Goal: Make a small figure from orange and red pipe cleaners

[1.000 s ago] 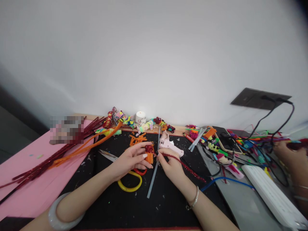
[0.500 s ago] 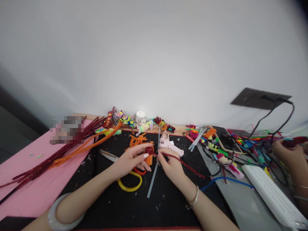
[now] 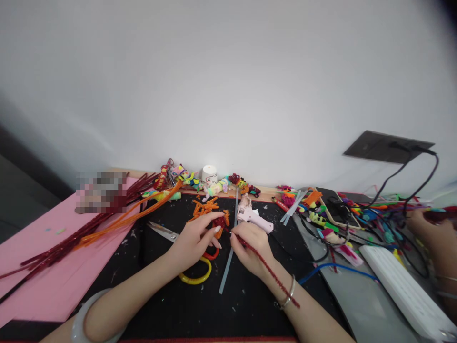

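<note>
Between the fingertips of my left hand [image 3: 200,239] is a small coiled bundle of dark red tinsel pipe cleaner [image 3: 219,222]. My right hand [image 3: 252,244] pinches the pipe cleaner close beside the coil, and its loose tail [image 3: 273,275] runs back over my right wrist. Under and behind my fingers lie short orange pipe cleaner pieces [image 3: 205,208]. Scissors [image 3: 194,278] with a yellow and red handle lie beneath my left hand, partly hidden. A translucent glue stick [image 3: 227,269] lies between my hands, and a pale pink glue gun [image 3: 255,219] rests just beyond the right one.
Long red pipe cleaners [image 3: 66,240] and orange ones [image 3: 117,222] lie over a pink sheet [image 3: 32,267] on the left. A white paper cup [image 3: 209,175] stands by the wall. Rightward are a white power strip [image 3: 400,286], cables, and another person's hand [image 3: 424,228].
The pipe cleaner's tail has swung from pointing right to lying back along my right wrist. My right hand has turned slightly, and my left hand has shifted a little.
</note>
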A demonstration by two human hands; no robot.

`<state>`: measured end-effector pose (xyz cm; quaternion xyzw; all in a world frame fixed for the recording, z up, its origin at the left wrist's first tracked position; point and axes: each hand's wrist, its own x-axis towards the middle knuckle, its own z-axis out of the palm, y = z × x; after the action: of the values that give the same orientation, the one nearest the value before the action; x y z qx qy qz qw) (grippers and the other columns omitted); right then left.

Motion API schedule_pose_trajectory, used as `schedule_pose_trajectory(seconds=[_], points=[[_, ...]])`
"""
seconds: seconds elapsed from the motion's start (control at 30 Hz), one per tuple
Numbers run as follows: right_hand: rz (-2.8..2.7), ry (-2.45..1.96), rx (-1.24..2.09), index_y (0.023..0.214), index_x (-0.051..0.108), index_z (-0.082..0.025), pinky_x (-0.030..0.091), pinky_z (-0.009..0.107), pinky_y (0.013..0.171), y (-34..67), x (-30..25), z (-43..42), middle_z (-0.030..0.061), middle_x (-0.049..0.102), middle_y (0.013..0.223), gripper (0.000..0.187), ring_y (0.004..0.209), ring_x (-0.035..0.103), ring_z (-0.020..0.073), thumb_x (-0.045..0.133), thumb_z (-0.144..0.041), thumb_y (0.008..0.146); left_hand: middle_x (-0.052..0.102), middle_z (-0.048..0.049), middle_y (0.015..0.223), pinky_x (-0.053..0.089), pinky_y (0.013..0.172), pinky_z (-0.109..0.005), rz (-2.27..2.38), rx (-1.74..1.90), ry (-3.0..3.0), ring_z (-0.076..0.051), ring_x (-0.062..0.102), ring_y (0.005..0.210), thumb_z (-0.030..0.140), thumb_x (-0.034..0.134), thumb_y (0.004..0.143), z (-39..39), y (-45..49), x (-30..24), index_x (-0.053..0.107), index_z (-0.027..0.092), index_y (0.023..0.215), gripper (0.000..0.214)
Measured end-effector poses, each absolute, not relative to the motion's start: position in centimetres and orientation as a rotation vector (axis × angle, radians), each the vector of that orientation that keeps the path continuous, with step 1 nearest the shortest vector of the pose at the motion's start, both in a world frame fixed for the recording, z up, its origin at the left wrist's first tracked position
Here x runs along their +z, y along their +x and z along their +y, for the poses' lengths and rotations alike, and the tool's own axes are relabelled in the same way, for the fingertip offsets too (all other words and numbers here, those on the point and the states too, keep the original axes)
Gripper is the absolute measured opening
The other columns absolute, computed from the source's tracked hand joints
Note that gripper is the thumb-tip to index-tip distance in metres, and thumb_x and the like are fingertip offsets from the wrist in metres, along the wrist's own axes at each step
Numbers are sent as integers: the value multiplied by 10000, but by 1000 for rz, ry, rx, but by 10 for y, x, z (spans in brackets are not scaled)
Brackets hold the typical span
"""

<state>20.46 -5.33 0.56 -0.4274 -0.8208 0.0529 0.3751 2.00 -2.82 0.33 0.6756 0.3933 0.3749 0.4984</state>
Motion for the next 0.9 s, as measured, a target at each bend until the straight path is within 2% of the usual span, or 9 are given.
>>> schedule_pose_trajectory(seconds=[0.1, 0.23, 0.3, 0.37, 0.43, 0.5, 0.6, 0.73, 0.9], points=[[-2230, -1081, 15, 754, 596, -174, 398, 279, 638, 201, 5, -57, 44, 601, 675, 200, 628, 531, 145, 448, -147, 885, 650, -93, 1087, 539, 699, -312, 978, 956, 1729, -168, 676, 642, 295, 489, 875, -30, 20, 0, 560, 227, 1208, 347], [-2286, -1065, 8, 771, 600, -176, 393, 284, 625, 196, 5, -61, 47, 620, 696, 184, 636, 545, 150, 455, -141, 880, 639, -82, 1154, 460, 914, -350, 1006, 1073, 1828, -237, 634, 976, 266, 514, 856, -31, 20, 1, 625, 239, 1132, 298], [-2229, -1079, 57, 828, 598, -181, 419, 287, 654, 196, 5, -59, 46, 634, 740, 141, 674, 564, 159, 471, -142, 873, 662, -88, 1092, 498, 835, -338, 1013, 1050, 1741, -225, 668, 871, 289, 517, 855, -30, 20, 2, 608, 229, 1149, 314], [-2120, -1131, 97, 942, 584, -190, 451, 305, 742, 200, 6, -55, 59, 647, 856, 135, 798, 589, 180, 482, -144, 867, 694, -73, 900, 530, 680, -310, 1013, 993, 1596, -191, 682, 656, 323, 510, 861, -27, 20, 4, 560, 212, 1195, 356], [-1981, -1256, 72, 1079, 540, -193, 443, 355, 868, 206, 5, -48, 97, 616, 1041, 240, 996, 561, 218, 491, -145, 849, 672, -36, 755, 526, 603, -288, 1000, 981, 1454, -180, 676, 582, 351, 515, 857, -23, 19, 6, 520, 198, 1208, 383], [-1852, -1450, -49, 1185, 485, -172, 408, 431, 928, 215, 3, -40, 153, 519, 1208, 394, 1142, 472, 282, 525, -144, 794, 656, -27, 788, 517, 572, -269, 976, 1008, 1343, -168, 677, 574, 366, 537, 841, -19, 18, 7, 495, 192, 1186, 389], [-1785, -1781, -124, 1220, 464, -147, 428, 454, 859, 229, -3, -31, 184, 500, 1181, 519, 1090, 483, 329, 584, -158, 715, 643, -32, 867, 499, 529, -241, 932, 1022, 1225, -144, 670, 552, 375, 580, 807, -13, 16, 6, 476, 191, 1160, 412], [-1805, -2017, -67, 1123, 514, -129, 443, 391, 729, 242, -10, -24, 170, 579, 1021, 445, 924, 548, 312, 606, -195, 693, 648, -5, 747, 496, 534, -232, 906, 987, 1142, -144, 667, 555, 394, 606, 790, -11, 14, 3, 465, 190, 1196, 476], [-1838, -1931, 53, 1028, 559, -165, 417, 296, 647, 246, -8, -22, 103, 653, 891, 350, 806, 599, 246, 596, -163, 680, 620, 28, 642, 489, 550, -208, 890, 996, 1060, -128, 657, 559, 392, 636, 784, -11, 13, 4, 441, 193, 1234, 529]])
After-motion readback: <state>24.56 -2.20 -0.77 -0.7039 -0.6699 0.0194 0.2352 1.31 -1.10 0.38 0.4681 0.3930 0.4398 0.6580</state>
